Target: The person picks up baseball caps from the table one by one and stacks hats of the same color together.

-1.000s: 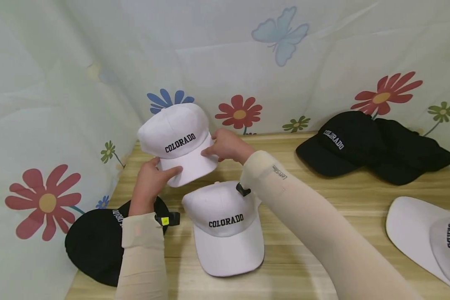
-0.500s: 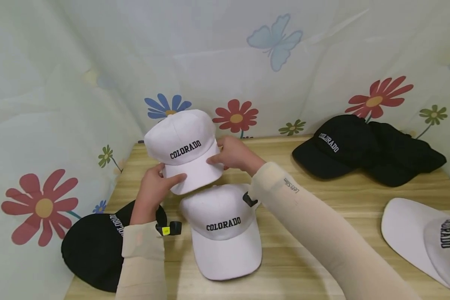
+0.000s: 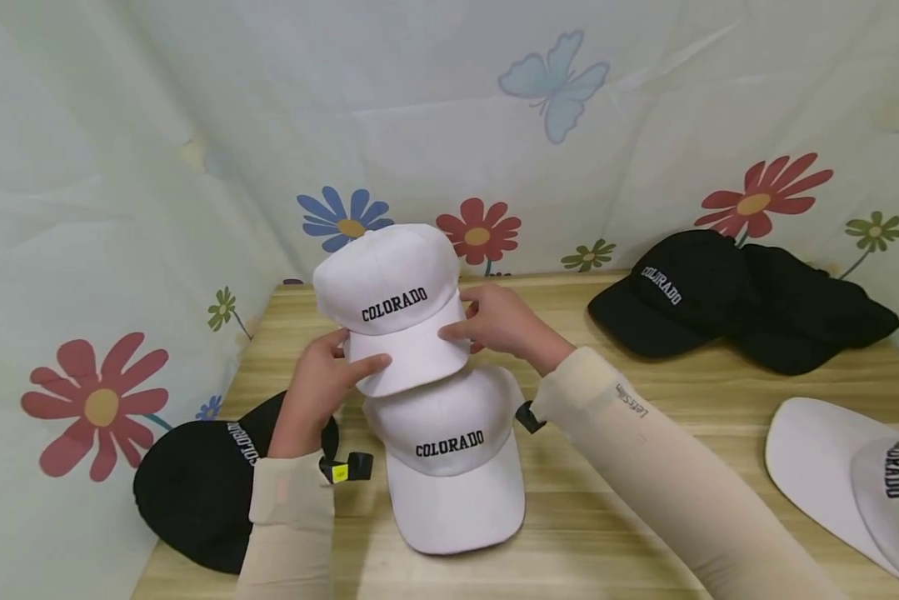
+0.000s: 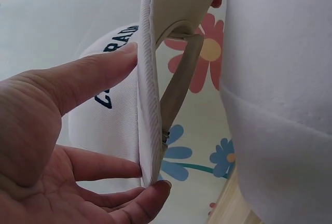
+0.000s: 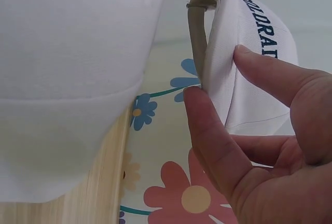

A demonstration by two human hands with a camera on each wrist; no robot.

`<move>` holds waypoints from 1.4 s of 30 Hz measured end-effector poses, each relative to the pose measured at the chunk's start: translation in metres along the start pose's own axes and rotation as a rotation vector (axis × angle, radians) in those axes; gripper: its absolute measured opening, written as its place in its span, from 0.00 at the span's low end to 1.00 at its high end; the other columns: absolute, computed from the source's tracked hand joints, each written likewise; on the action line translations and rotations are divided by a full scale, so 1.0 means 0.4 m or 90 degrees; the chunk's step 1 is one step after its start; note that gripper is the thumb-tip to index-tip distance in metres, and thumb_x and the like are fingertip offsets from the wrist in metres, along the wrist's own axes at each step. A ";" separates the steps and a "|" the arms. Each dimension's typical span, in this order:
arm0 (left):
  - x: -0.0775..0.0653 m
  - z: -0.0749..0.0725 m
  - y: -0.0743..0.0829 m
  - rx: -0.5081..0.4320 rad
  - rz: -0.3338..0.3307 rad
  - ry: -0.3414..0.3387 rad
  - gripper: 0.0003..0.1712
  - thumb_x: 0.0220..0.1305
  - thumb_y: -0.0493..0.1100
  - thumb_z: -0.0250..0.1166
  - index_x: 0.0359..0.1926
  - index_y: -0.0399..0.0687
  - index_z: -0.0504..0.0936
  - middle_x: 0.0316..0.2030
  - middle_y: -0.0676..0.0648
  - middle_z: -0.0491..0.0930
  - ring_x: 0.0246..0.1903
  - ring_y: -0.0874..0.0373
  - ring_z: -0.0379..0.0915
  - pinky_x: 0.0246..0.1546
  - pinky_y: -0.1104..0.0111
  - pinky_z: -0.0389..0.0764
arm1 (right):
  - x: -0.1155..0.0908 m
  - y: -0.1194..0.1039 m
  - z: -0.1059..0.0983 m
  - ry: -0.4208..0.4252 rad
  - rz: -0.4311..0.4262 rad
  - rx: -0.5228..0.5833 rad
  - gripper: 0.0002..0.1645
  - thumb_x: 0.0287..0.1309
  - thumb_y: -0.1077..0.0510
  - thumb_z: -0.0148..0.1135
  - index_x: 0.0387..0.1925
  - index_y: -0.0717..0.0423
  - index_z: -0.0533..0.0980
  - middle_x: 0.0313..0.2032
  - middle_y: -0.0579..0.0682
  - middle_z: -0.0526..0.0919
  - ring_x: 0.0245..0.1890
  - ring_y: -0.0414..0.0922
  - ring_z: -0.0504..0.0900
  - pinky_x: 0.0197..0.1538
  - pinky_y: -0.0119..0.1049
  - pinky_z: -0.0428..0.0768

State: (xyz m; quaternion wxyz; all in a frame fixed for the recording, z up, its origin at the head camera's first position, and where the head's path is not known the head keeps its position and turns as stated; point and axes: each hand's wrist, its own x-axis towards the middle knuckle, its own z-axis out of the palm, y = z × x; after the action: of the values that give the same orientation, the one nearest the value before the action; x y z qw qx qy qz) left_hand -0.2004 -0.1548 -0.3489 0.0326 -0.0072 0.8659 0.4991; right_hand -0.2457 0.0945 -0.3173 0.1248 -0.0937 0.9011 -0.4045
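Both hands hold a white baseball cap lettered COLORADO by the two sides of its brim. My left hand pinches the brim's left side, thumb on top. On the other side my right hand does the same. Fingers curl under the brim edge in the left wrist view, where the strap at the back shows through the hollow cap. A second white COLORADO cap rests on the wooden table just below, its crown top overlapped by the held cap in the head view.
A black cap lies at the left, partly behind the left forearm. Two overlapping black caps sit at the back right. Another white cap lies at the right edge. A flowered curtain borders the wooden table behind and left.
The held white cap has moved right and toward me, from the back left to right behind the second white cap. Both hands moved with it, keeping their grip.
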 end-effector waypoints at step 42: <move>-0.243 0.086 -0.005 0.151 -0.033 -0.015 0.53 0.44 0.60 0.77 0.69 0.46 0.67 0.66 0.39 0.64 0.41 0.50 0.76 0.38 0.63 0.82 | -0.298 0.130 0.096 0.058 -0.039 0.073 0.47 0.47 0.51 0.76 0.67 0.61 0.66 0.41 0.51 0.76 0.31 0.39 0.81 0.31 0.31 0.81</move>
State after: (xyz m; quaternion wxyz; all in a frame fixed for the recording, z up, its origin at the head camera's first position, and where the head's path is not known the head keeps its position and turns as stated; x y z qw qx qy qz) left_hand -0.1018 -0.1280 -0.3618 0.0561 -0.0202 0.9178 0.3925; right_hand -0.1244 0.1336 -0.3631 0.0766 -0.0959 0.8779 -0.4628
